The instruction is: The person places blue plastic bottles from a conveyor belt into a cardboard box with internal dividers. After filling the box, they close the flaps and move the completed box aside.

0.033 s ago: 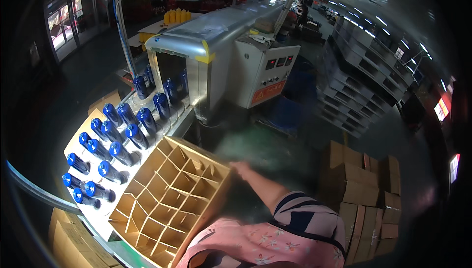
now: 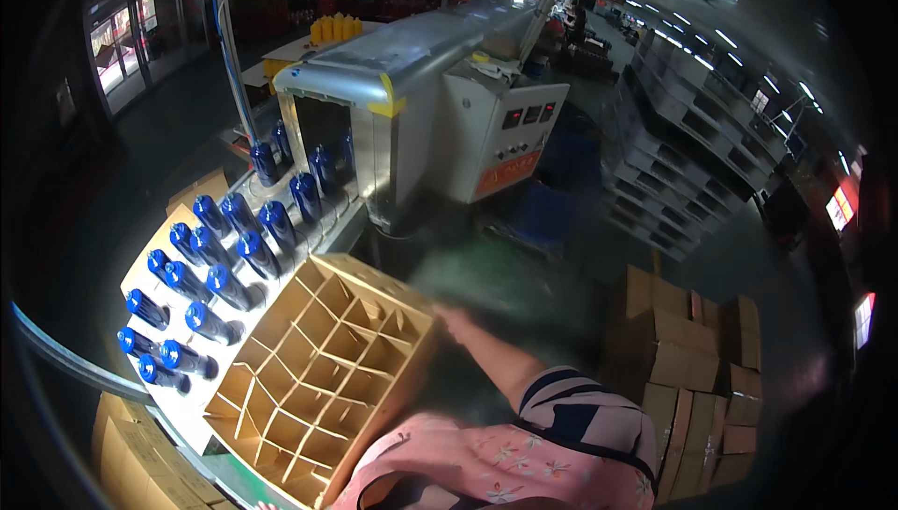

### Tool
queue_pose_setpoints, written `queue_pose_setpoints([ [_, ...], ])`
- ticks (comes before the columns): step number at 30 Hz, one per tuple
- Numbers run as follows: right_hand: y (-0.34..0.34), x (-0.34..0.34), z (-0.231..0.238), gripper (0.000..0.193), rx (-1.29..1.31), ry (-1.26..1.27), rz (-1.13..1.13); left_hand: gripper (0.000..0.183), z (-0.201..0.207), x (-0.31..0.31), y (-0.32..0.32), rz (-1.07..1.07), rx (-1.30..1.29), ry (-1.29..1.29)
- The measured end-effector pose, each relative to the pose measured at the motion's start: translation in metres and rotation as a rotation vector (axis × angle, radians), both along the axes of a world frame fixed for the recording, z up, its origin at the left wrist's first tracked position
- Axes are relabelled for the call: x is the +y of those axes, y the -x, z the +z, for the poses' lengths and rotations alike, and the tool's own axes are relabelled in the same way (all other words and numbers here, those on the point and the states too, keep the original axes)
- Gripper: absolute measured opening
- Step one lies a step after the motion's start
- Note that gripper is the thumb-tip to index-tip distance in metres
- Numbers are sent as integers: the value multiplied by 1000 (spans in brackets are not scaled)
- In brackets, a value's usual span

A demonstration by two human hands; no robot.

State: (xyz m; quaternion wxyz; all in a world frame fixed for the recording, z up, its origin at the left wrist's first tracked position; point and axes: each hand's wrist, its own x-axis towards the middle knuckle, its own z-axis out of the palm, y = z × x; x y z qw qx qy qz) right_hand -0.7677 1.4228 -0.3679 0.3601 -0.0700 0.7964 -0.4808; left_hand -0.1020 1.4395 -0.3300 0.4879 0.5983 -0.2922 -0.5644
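A cardboard box [image 2: 421,342] with crossed cardboard dividers stands at the table's near right side, and its visible compartments hold nothing. My right hand [image 2: 452,321] grips the box's far right corner, with its fingers partly hidden against the side. Only the fingertips of my left hand [image 2: 268,506] show at the lower edge, beside the near left corner of the box; how they are bent is hidden. Left of the box, several blue bottles [image 2: 224,287] with blue caps stand on the white tabletop [image 2: 245,330]. A few more bottles stand by the opening of a metal tunnel machine [image 2: 421,52].
A grey control cabinet [image 2: 500,141] with dials adjoins the tunnel. Stacked grey pallets [image 2: 673,155] rise at the right, and folded cartons [image 2: 687,388] lie behind my right arm. More cartons [image 2: 140,463] sit below the table's left edge. Yellow bottles [image 2: 335,29] stand beyond the machine.
The box has shifted very slightly left, with my right hand still on its corner. My left fingertips have come into view at the lower edge.
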Motion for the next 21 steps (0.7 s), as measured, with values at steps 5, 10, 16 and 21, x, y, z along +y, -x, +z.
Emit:
queue_pose_setpoints([
  [5,-30,23,6,27,-299,352,-121,48,-128,67,0,140,361,-136],
  [10,-21,51,28,14,11,600,-36,56,-243,105,25,-12,214,-524],
  [16,-13,115,27,18,13,647,-249,38,-260,161,83,285,767,-636],
  [21,-16,150,37,11,-60,794,-114,24,-226,168,67,553,923,-104],
])
